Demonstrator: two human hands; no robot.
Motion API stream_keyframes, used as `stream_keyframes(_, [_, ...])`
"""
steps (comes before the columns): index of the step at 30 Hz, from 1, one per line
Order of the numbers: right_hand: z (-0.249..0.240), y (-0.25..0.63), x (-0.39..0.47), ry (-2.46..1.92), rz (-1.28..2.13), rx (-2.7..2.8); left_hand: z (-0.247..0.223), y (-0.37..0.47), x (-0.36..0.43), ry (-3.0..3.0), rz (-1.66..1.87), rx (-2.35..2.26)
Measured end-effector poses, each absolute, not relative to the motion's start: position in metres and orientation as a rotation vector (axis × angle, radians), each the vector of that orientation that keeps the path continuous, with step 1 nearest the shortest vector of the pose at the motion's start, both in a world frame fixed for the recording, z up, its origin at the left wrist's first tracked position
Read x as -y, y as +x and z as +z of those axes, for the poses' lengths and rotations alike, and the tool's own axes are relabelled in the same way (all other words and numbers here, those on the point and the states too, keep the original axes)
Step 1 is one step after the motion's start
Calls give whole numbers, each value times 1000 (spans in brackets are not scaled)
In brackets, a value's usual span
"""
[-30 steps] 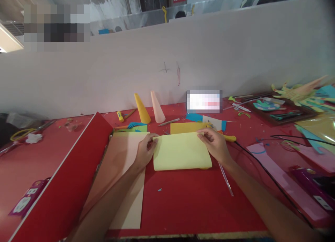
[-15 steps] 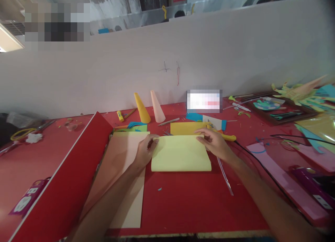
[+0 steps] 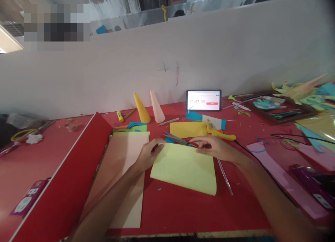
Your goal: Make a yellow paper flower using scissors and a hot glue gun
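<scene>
Pale yellow sheet (image 3: 184,167) lies folded over on the red worktop (image 3: 183,210), skewed, fold toward the near right. Left hand (image 3: 149,155) pinches its far-left corner; right hand (image 3: 213,148) rests fingers on the far edge, not gripping. Scissors (image 3: 176,138) just beyond, untouched. Fold laid; no cuts visible.

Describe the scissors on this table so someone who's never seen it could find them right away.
Start at the red table and find the pale yellow sheet under the person's hands. The scissors lie just beyond its far edge, between left hand and right hand. They are the only grey metal blades there, unlike the yellow glue gun behind.
</scene>
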State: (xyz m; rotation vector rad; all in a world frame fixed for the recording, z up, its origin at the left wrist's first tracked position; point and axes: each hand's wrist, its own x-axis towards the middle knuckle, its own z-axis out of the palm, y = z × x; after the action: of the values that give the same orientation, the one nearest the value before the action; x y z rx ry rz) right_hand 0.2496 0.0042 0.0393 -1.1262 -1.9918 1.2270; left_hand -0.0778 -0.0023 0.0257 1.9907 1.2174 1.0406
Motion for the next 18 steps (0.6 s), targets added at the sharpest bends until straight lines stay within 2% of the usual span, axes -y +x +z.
stream_keyframes(8, [40, 253, -8, -1160, 1130, 1897, 30, -83, -3, 1873, 1218, -1343])
stream_keyframes(14, [30, 247, -14, -1196, 889, 1580, 31, -83, -6, 1821, 1266, -1385])
stream_keyframes(18, [32, 245, -15, -1152, 771, 1600, 32, -84, -7, 1863, 1264, -1408])
